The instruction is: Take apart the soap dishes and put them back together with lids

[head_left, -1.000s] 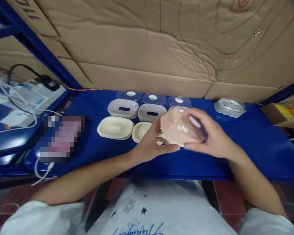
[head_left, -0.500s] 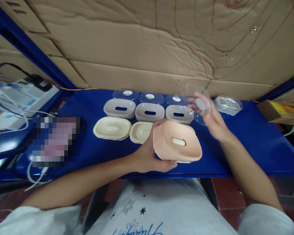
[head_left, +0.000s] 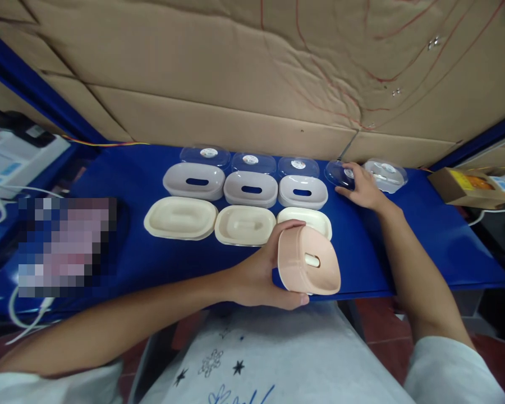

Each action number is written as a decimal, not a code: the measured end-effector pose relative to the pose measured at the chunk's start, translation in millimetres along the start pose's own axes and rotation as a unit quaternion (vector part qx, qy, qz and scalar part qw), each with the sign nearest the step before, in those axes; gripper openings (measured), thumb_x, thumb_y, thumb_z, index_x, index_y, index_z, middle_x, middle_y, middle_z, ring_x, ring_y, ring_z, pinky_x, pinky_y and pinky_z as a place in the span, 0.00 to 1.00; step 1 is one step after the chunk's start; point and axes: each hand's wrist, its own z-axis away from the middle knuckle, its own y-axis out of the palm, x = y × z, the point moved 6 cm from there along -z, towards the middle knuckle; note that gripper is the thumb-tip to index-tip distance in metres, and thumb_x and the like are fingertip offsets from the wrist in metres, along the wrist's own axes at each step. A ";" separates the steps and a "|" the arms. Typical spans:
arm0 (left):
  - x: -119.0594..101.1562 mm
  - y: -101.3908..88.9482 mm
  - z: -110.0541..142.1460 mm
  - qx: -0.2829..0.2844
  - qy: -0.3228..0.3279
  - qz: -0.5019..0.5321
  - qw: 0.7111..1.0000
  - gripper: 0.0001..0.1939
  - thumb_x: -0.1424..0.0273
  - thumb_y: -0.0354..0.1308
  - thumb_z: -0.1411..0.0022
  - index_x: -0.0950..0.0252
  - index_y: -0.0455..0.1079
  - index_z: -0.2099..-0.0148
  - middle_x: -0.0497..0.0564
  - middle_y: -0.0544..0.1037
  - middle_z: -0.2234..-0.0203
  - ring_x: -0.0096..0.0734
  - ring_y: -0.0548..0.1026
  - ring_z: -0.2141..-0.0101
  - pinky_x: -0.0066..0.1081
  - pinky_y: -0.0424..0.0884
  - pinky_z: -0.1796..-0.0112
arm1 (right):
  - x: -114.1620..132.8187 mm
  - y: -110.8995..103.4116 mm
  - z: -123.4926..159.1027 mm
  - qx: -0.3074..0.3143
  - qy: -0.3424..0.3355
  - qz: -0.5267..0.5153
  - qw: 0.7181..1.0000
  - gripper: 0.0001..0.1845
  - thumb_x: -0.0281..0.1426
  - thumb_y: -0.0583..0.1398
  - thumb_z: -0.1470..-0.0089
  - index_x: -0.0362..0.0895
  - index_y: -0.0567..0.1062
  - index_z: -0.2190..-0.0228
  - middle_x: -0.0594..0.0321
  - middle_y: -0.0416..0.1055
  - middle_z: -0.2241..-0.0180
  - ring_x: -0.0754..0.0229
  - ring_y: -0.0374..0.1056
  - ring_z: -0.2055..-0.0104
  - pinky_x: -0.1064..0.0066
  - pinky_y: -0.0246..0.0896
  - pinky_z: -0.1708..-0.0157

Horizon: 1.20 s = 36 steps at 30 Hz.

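My left hand (head_left: 265, 275) is wrapped round a peach-coloured oval container (head_left: 292, 261), held tilted above the table's front edge. Through the slot in its floor a cream piece (head_left: 312, 260) shows. At the back right, my right hand (head_left: 366, 189) grips the edge of a clear oval lid (head_left: 336, 174), its thumb at the near side. That lid is level with three more clear lids, one of them a clear lid (head_left: 252, 163) with a round sticker. In front of these stand three pale grey slotted containers (head_left: 193, 188). Nearest me lie three cream oval trays (head_left: 180, 216), the right one partly hidden.
Beside my right hand sits a covered clear-and-white container (head_left: 385, 175). An open cardboard box (head_left: 467, 188) is at the right end of the blue table (head_left: 437, 241). To the left are a blurred-out device (head_left: 73, 241), white cables and a power adapter. A cardboard wall closes off the back.
My right hand has lowered the clear lid from the air to the back of the table, right of the other lids. My left hand has tilted the peach container and moved slightly nearer me.
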 end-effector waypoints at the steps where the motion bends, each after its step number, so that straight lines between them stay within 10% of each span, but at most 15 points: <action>1: 2.3 0.0 0.5 -0.003 -0.003 -0.002 1.000 0.54 0.66 0.74 0.43 0.53 0.45 0.24 0.62 0.62 0.31 0.57 0.67 0.32 0.55 0.70 0.36 | -1.7 1.7 -0.4 0.007 0.003 0.000 1.000 0.45 0.50 0.62 0.42 0.45 0.63 0.29 0.42 0.61 0.26 0.32 0.54 0.23 0.31 0.48 0.28; 7: 14.9 8.3 4.7 0.019 -0.054 -0.018 0.998 0.58 0.70 0.75 0.42 0.48 0.41 0.23 0.63 0.68 0.33 0.57 0.74 0.37 0.53 0.78 0.44 | -6.1 12.3 -1.4 0.037 0.009 0.010 0.999 0.45 0.40 0.59 0.41 0.56 0.59 0.25 0.55 0.49 0.20 0.30 0.42 0.19 0.22 0.36 0.28; 12: 14.0 15.6 6.5 0.054 -0.082 0.036 0.995 0.58 0.72 0.74 0.40 0.46 0.38 0.22 0.61 0.71 0.35 0.53 0.78 0.40 0.48 0.81 0.48 | 2.6 10.6 -2.6 0.006 0.007 -0.008 1.000 0.48 0.39 0.57 0.40 0.44 0.52 0.23 0.48 0.46 0.20 0.36 0.42 0.18 0.34 0.44 0.25; 22: -10.9 -10.5 -1.0 -0.035 -0.034 -0.044 0.998 0.56 0.67 0.73 0.37 0.48 0.39 0.21 0.62 0.66 0.30 0.57 0.70 0.33 0.54 0.77 0.40 | 62.9 -41.3 19.7 -0.168 0.044 -0.061 0.983 0.31 0.51 0.44 0.27 0.50 0.76 0.42 0.48 0.78 0.47 0.41 0.75 0.43 0.42 0.69 0.39; 30: -26.7 -21.6 -6.2 -0.101 0.008 -0.130 0.986 0.56 0.70 0.66 0.32 0.51 0.31 0.19 0.63 0.67 0.29 0.56 0.69 0.31 0.55 0.74 0.38 | 186.9 -41.5 90.8 0.026 -0.306 -0.293 0.905 0.47 0.68 0.50 0.36 0.64 0.51 0.24 0.62 0.58 0.24 0.39 0.57 0.23 0.41 0.58 0.27; 36: -25.7 -23.5 -8.0 -0.106 -0.025 -0.105 0.988 0.57 0.68 0.66 0.31 0.49 0.27 0.18 0.63 0.66 0.28 0.56 0.71 0.32 0.59 0.74 0.38 | 202.9 -43.2 100.2 0.030 -0.318 -0.235 0.918 0.52 0.65 0.61 0.40 0.68 0.50 0.23 0.65 0.55 0.23 0.35 0.53 0.22 0.37 0.53 0.24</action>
